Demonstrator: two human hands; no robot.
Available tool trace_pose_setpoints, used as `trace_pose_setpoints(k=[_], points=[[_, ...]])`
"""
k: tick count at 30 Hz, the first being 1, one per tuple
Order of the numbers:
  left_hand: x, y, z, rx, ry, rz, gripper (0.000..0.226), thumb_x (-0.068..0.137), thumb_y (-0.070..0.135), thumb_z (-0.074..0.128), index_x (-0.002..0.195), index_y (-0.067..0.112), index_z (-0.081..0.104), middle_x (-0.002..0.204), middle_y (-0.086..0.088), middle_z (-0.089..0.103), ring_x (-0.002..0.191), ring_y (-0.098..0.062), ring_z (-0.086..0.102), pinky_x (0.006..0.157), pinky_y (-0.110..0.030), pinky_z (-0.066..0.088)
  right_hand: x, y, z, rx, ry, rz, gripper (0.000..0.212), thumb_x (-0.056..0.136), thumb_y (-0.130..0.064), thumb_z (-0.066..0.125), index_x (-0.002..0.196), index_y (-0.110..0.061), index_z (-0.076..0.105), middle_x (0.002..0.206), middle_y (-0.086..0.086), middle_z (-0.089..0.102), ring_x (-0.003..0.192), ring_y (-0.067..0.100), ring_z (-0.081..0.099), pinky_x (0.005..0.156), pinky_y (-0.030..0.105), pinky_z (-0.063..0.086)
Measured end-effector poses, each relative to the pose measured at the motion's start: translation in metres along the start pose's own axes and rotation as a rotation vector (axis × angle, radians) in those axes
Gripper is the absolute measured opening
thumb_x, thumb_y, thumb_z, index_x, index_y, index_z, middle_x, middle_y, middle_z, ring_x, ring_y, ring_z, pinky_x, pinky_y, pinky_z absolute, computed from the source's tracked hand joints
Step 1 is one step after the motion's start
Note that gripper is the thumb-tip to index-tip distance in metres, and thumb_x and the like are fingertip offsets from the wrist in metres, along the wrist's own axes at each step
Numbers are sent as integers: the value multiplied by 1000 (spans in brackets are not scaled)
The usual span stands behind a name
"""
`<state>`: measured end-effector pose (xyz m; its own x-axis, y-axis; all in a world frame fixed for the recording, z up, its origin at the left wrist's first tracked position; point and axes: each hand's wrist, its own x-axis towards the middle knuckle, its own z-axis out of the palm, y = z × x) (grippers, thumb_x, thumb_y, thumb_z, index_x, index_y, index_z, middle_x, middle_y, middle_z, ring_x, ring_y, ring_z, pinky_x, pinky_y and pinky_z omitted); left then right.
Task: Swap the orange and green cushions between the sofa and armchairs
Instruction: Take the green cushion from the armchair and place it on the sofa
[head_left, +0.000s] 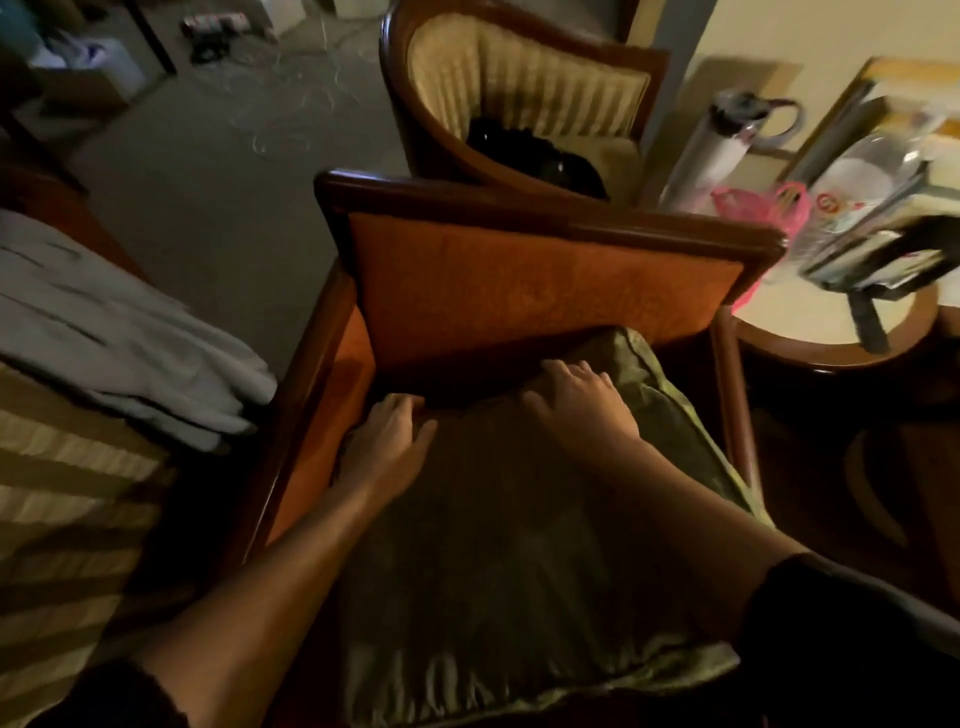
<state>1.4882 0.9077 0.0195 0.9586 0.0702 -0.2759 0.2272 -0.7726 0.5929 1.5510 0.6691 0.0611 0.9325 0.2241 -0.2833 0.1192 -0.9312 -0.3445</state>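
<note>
Both hands are pressing down on the green cushion (519, 519), which is lying flat on the seat of the orange armchair (545, 280) and filling it from the near edge back to the backrest; the left hand (387, 441) is resting at the cushion's far-left corner, its fingers (405, 410) lying close together and curling over the edge toward the gap beside the seat, though I cannot tell whether they are actually gripping fabric; the right hand (576, 395) is lying palm-down near the far-right part of the cushion, fingers slightly spread and flat, clamped on nothing. Judging by the creased, glossy cover and the sagging near edge, this cushion is looking soft, light and a little slippery, so it is likely to be folding and sliding rather than holding its shape; taking hold at two opposite edges or corners, with fabric bunched in each hand, is seeming the surest grasp. Further off, a striped cream armchair (519, 88) is standing behind the orange one with something dark on its seat; to the right a round table (810, 338) is carrying a pink plastic bag (763, 208) and a clear bottle (862, 176).
</note>
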Motion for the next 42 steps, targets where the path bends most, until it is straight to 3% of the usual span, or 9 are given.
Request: trace_pose_setpoints(k=[4,9,13,19,25,31,34,38,42], points=[[47,-14,27,-3,-76,-108,50,97,43,44,141,21,40,147,0,36,125,-21,47,102,-47,43,59,21,16,-180,-61,-32,61,96,-51,45,148,-19,37,150,7,43,142,26,33,118,43,20],[82,-41,45,94,-172,-215,56,96,44,46,146,23,33,154,-3,29,141,-24,27,110,-46,29,109,46,31,-461,-131,-59,58,96,-56,40,141,-20,45,143,3,48,136,23,36,114,38,22],[84,-59,56,-3,-246,-278,50,96,42,50,141,22,41,145,-5,44,131,-24,42,100,-39,35,117,54,43,-597,-186,-67,62,96,-60,34,140,-17,47,143,5,49,138,25,35,118,40,13],[74,-65,53,16,-225,-292,37,94,36,55,127,21,52,132,-6,51,118,-26,52,87,-36,42,99,53,25,-529,-132,-33,57,94,-64,34,128,-23,54,132,4,60,128,24,49,109,38,27],[31,-53,15,35,-226,-182,22,96,31,52,117,22,56,106,-1,62,102,-24,61,80,-37,48,32,36,-11,-423,4,-143,48,94,-62,36,122,-27,54,109,1,68,105,23,62,99,40,38],[-54,-19,-24,89,-108,-64,15,96,29,50,110,32,56,104,3,65,97,-17,60,86,-45,49,-67,23,-49,-345,119,-198,45,95,-61,36,121,-28,50,99,4,68,93,27,65,82,39,43],[-108,5,-38,131,-6,-38,13,98,25,47,107,22,57,100,3,63,92,-16,57,75,-32,37,-126,14,-64,-314,172,-194,45,94,-61,40,124,-27,48,100,6,68,92,30,66,69,37,39],[-186,39,-55,158,105,43,14,99,14,45,99,7,57,88,-3,59,85,-26,56,58,-29,13,-212,9,-79,-276,223,-201,40,93,-62,43,115,-28,47,87,5,67,79,30,67,62,38,46],[-250,67,-77,131,104,197,15,98,12,44,88,8,54,64,8,46,62,-16,49,55,-32,18,-291,15,-96,-206,257,-186,35,92,-60,49,115,-34,49,88,5,69,77,30,68,60,35,43]])
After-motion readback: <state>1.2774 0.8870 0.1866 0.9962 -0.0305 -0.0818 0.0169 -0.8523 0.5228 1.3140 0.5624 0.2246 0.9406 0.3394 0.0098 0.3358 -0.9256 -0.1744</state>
